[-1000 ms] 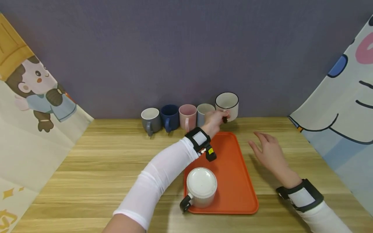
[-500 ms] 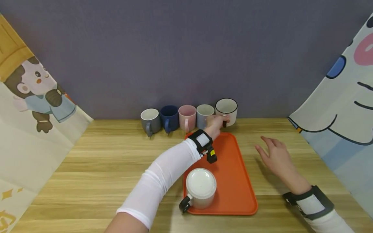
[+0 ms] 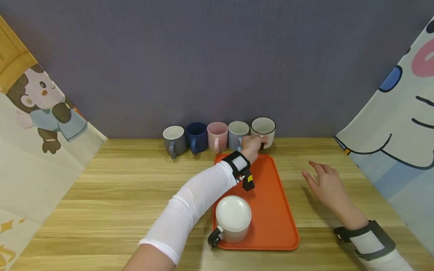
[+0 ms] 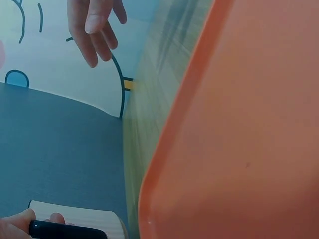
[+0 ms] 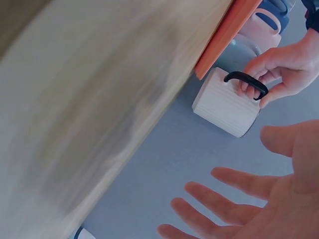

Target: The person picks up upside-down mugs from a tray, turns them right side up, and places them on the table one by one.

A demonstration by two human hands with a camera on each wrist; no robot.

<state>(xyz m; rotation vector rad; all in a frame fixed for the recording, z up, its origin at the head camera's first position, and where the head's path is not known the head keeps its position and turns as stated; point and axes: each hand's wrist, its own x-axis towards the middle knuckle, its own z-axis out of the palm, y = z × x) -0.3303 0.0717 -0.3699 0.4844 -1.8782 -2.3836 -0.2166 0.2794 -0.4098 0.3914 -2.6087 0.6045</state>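
A white ribbed mug point(image 3: 263, 130) with a dark rim stands at the right end of a row of mugs along the back wall. My left hand point(image 3: 257, 142) reaches over the orange tray point(image 3: 274, 210) and pinches the mug's black handle point(image 5: 246, 82). The right wrist view shows the fingers and thumb of that hand curled round the handle. My right hand point(image 3: 320, 178) is held flat over the table right of the tray, fingers spread, holding nothing. A white mug point(image 3: 233, 218) with a black handle sits upside down on the tray's near left corner.
The row to the left holds a grey mug point(image 3: 174, 138), a dark blue mug point(image 3: 196, 136), a pink mug point(image 3: 217, 135) and a pale grey mug point(image 3: 238, 133). Cartoon-printed cloth panels point(image 3: 40, 124) flank the wooden table point(image 3: 129, 188) on both sides.
The left hand has lowered the white ribbed mug from above the row to the table's back beside the pale grey mug. The right hand drifted right and nearer to me.
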